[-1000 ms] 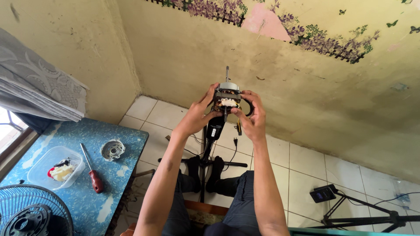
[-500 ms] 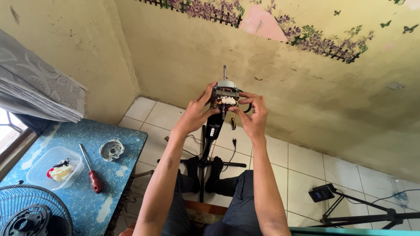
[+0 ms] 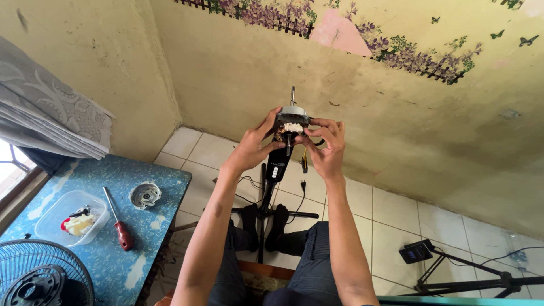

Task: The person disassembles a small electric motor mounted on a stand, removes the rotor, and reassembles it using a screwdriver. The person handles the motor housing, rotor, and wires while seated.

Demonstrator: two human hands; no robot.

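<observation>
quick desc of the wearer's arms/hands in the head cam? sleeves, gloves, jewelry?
Both forearms are bare to the bottom edge of the picture, with no sleeves in view. The left hand and right hand wear no gloves. No watch, bracelet or ring shows on the wrists or fingers.

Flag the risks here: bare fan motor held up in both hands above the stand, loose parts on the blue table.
1. The fan motor is gripped only by the left hand and right hand, so a slip could drop it onto the tiled floor.
2. Wires hang loose under the motor and could snag or pull free.
3. The screwdriver lies near the blue table's edge and might roll off.
</observation>
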